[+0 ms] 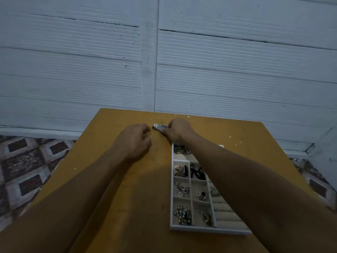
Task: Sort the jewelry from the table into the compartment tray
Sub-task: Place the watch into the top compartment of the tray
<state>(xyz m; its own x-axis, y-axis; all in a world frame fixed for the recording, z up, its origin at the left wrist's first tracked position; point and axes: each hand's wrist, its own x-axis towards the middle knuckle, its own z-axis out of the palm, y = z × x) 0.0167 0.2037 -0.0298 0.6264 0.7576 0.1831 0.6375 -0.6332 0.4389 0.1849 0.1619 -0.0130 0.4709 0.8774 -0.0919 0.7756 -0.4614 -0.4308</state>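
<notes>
A silver metal wristwatch [159, 127] with a dark dial lies near the far edge of the yellow-brown table [127, 189]. My right hand [177, 130] is closed on its right end, thumb and fingers around the case. My left hand [135, 139] is just left of the watch, fingers curled, holding nothing, a small gap from the band's tip. The white compartment tray [172, 198] sits to the right under my right forearm. Its cells hold chains, black pieces, heart charms, rings and a bead string; its right side is hidden by the arm.
A white ribbed wall [164, 61] rises directly behind the table's far edge. Patterned floor tiles [27, 170] show on the left and right of the table. Bare table surface lies left of the tray.
</notes>
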